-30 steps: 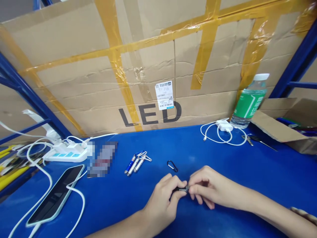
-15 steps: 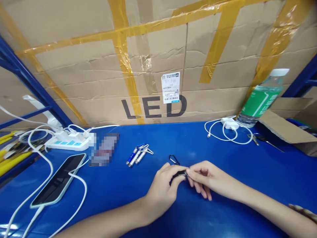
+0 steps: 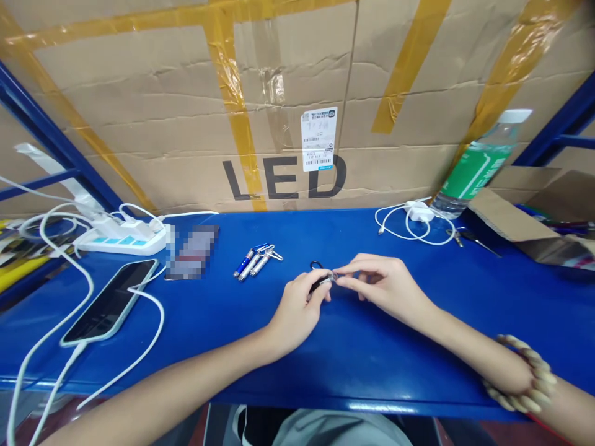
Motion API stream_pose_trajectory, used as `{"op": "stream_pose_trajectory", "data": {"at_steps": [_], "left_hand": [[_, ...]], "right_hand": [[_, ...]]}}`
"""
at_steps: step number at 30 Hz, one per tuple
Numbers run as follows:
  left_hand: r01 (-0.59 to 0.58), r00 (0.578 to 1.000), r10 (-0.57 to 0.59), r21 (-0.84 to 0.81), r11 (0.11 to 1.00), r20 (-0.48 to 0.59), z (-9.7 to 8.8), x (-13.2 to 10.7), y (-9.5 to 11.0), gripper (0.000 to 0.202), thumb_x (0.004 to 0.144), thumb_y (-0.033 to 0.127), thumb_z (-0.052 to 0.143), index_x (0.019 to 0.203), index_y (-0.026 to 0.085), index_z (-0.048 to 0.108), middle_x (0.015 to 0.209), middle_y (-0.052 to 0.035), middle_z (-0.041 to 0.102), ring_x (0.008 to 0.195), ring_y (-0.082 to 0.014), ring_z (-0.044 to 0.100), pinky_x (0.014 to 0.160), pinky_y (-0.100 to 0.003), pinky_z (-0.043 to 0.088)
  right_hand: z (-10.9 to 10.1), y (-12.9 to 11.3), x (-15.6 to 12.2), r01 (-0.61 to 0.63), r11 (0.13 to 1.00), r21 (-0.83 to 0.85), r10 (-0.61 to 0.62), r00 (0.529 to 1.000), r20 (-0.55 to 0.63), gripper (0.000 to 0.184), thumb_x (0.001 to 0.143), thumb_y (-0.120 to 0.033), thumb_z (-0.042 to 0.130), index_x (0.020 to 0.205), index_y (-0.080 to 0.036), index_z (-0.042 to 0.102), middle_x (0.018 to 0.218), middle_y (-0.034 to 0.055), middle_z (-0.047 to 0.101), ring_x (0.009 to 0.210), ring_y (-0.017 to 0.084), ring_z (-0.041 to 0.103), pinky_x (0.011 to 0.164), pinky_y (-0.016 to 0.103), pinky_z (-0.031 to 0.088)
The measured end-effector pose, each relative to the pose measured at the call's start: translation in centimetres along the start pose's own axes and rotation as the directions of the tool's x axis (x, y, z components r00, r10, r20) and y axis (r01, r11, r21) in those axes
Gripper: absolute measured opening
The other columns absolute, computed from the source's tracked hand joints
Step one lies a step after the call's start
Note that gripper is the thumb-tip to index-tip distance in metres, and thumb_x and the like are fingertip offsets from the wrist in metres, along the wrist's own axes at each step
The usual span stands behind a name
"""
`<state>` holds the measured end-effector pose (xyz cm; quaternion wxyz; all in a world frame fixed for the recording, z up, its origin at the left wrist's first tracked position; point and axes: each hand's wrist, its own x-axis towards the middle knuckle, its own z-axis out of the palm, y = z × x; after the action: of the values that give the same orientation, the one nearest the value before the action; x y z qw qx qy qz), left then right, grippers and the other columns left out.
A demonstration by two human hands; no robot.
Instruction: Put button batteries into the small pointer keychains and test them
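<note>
My left hand (image 3: 300,306) is closed around a small black keychain flashlight (image 3: 320,283), most of it covered by the fingers. A black carabiner clip (image 3: 316,265) shows just beyond those fingers, seemingly attached to it. With thumb and forefinger, my right hand (image 3: 379,282) pinches the shiny right end of the flashlight; the small part between the fingertips is hard to make out. To the left on the blue table (image 3: 353,353) lie a blue keychain flashlight (image 3: 244,264) and two silver keychain flashlights (image 3: 260,264), side by side with their clips pointing away.
A phone (image 3: 111,300) with a white cable and a power strip (image 3: 123,238) occupy the left. At the back right are a charger (image 3: 418,211), a water bottle (image 3: 481,164), scissors (image 3: 474,238) and an open carton (image 3: 511,226). A big cardboard box (image 3: 186,148) stands behind.
The view has tilted down, showing the table's front edge. My right hand's fingers have straightened into a fingertip pinch at the flashlight's end. The left hand keeps its hold.
</note>
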<state>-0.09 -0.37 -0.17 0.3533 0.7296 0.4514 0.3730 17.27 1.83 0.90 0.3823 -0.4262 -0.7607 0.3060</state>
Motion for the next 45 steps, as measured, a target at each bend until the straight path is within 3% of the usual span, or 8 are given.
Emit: {"op": "stream_pose_trajectory", "data": {"at_steps": [7,17,32,40,45], "left_hand": [[0.019,0.999,-0.016,-0.061,0.998,0.052,0.1,-0.4,0.4,0.02,0.088,0.02,0.04,0.076,0.016,0.056,0.065,0.003,0.052,0.06,-0.0102,0.048,0.058,-0.02,0.035],[0.001,0.996,0.003,-0.052,0.999,0.087,-0.1,-0.7,0.4,0.022,0.089,0.021,0.039,0.074,0.017,0.055,0.065,0.0032,0.054,0.062,-0.0101,0.049,0.061,-0.019,0.035],[0.032,0.991,-0.025,-0.045,0.998,0.135,0.0,-0.6,0.5,0.022,0.09,0.024,0.039,0.077,0.017,0.055,0.073,0.0009,0.06,0.07,-0.0115,0.054,0.067,-0.021,0.037],[0.032,0.978,-0.028,-0.015,0.999,0.208,-0.1,-0.7,0.8,0.021,0.09,0.021,0.04,0.077,0.018,0.056,0.074,0.0026,0.059,0.069,-0.0102,0.053,0.065,-0.02,0.036],[-0.016,0.974,0.008,0.031,0.999,0.224,0.0,-0.8,0.5,0.017,0.089,0.017,0.041,0.082,0.017,0.057,0.079,0.001,0.06,0.074,-0.0109,0.055,0.07,-0.019,0.038]], "right_hand": [[-0.3,0.4,0.0,0.032,0.991,0.13,-0.038,0.999,0.038,0.022,0.069,-0.034,0.07,0.078,-0.014,0.072,0.074,0.0037,0.062,0.043,0.007,0.055,0.041,0.021,0.044],[-1.1,-0.1,0.2,0.162,0.986,0.027,-0.163,0.987,0.009,0.011,0.069,-0.027,0.072,0.074,-0.017,0.073,0.07,0.0027,0.063,0.048,0.007,0.055,0.044,0.02,0.044],[-1.6,-0.7,0.2,-0.107,0.948,0.299,0.045,0.977,0.209,0.011,0.072,-0.026,0.068,0.074,-0.015,0.072,0.072,0.0018,0.064,0.045,0.005,0.054,0.041,0.016,0.042],[-1.7,0.3,0.5,-0.303,0.908,0.289,0.228,0.937,0.264,0.016,0.053,-0.023,0.08,0.06,-0.013,0.069,0.051,-0.0016,0.06,0.041,0.006,0.051,0.037,0.015,0.037],[-1.7,0.6,0.6,-0.364,0.898,0.246,0.27,0.899,0.343,0.014,0.053,-0.022,0.078,0.055,-0.013,0.068,0.05,-0.001,0.06,0.041,0.006,0.05,0.039,0.015,0.038]]}}
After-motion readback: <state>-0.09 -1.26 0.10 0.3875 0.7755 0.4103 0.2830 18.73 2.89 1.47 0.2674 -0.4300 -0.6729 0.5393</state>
